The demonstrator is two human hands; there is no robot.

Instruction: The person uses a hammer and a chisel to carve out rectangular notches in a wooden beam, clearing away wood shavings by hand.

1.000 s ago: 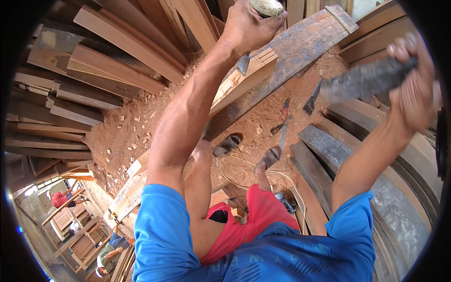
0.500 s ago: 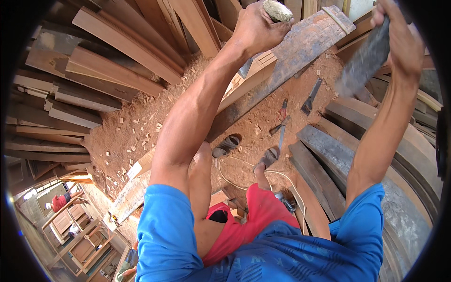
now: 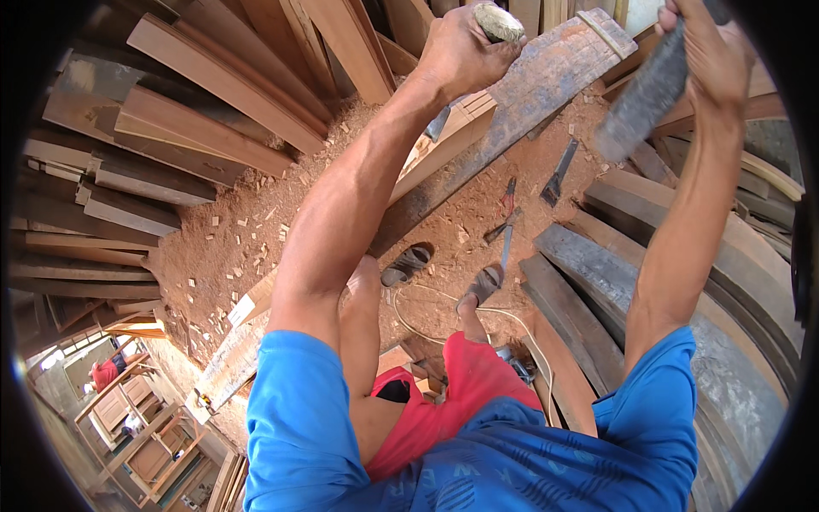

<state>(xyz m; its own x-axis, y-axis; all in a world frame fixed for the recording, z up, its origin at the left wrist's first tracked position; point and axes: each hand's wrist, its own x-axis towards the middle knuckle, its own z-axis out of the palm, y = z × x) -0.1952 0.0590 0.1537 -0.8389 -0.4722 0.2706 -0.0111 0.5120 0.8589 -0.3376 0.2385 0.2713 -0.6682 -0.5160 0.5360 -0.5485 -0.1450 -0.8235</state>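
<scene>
Wooden tool handle, round and pale-ended: clenched in the left hand, fingers wrapped fully around it, raised at the top of the view. A dark metal blade shows below that wrist, in front of the plank; whether it joins the handle cannot be told.

Grey weathered block, long and rough: grasped at its upper end by the right hand, fingers curled tight over it, held tilted above the stacked timber.

Long grey plank: lies slanting across the sawdust floor, beneath the left forearm, which hides part of it.

Chisel and red-handled pliers: on the sawdust, just right of the plank.

Sandalled feet: near the plank's lower stretch.

Reddish boards: stacked at upper left. Curved dark planks: piled at right.
</scene>
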